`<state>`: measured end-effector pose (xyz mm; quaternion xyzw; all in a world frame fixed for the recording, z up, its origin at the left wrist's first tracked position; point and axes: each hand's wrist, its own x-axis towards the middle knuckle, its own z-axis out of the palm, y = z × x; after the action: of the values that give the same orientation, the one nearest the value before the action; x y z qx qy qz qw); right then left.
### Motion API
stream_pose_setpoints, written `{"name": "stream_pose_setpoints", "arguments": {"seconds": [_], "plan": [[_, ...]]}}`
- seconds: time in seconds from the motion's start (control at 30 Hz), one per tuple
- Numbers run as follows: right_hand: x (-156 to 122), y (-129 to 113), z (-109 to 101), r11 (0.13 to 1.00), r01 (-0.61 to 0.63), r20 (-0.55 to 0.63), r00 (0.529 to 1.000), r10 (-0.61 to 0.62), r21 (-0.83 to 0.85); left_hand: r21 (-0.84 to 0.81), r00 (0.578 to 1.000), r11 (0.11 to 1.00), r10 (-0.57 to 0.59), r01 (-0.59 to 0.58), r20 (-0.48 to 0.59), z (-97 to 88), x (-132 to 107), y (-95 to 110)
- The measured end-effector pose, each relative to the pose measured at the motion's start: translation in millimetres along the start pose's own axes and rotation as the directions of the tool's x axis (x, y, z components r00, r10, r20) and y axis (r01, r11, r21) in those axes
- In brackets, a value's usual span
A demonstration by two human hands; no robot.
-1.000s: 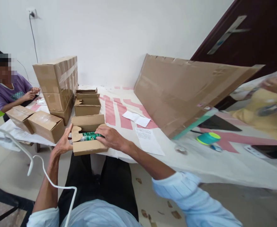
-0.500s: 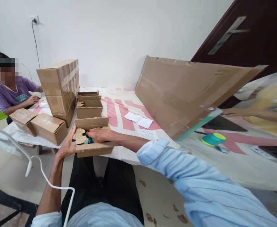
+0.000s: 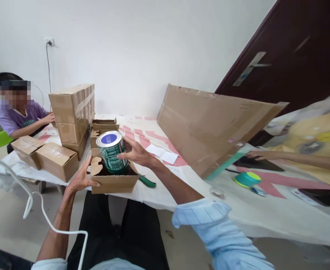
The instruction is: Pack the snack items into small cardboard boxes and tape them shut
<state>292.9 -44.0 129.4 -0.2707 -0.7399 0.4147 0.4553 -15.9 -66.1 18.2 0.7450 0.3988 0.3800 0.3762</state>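
My right hand [image 3: 135, 151] grips a green tin can [image 3: 112, 155] with a silver rim and a blue-purple top. The can is slightly tilted, its lower end inside or just above an open cardboard box [image 3: 114, 184] at the table's front edge. Around the left end of that box my left hand [image 3: 82, 176] is wrapped, thumb on the front side and fingers behind. Right beside the box lies a green-handled tool [image 3: 148, 182], perhaps a knife; its other end is hidden by the box.
Open boxes [image 3: 104, 127] stand behind. Taped boxes [image 3: 58, 159] and a stack [image 3: 71, 112] are at left, near a person in purple. A large cardboard sheet [image 3: 210, 127] leans at right. Beyond it are a tape roll [image 3: 247, 179], a phone [image 3: 324, 197] and another person's arm [image 3: 277, 156].
My right hand was down inside the box and has come up holding the can. The green-handled tool now shows beside the box. My left hand remains on the box.
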Motion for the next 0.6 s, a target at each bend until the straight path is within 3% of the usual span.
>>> {"name": "stream_pose_setpoints", "arguments": {"seconds": [0.13, 0.3, 0.5, 0.6], "plan": [[9, -6, -9, 0.982, 0.006, -0.162, 0.986, 0.025, 0.191, 0.070, 0.993, 0.996, 0.044, -0.052, 0.112, -18.1, 3, 15], [13, -2, -2, 0.919, -0.060, -0.262, 0.949, 0.173, 0.389, 0.166, 0.970, 0.966, 0.218, -0.199, -0.104, -38.9, 11, 62], [20, -9, 19, 0.865, -0.079, -0.232, 0.948, 0.219, 0.495, 0.183, 0.912, 0.902, 0.406, -0.390, -0.058, -16.5, 43, 110], [23, -17, 27, 0.859, -0.055, -0.242, 0.949, 0.204, 0.509, 0.160, 0.890, 0.909, 0.412, -0.385, -0.197, -0.8, 54, 116]]}}
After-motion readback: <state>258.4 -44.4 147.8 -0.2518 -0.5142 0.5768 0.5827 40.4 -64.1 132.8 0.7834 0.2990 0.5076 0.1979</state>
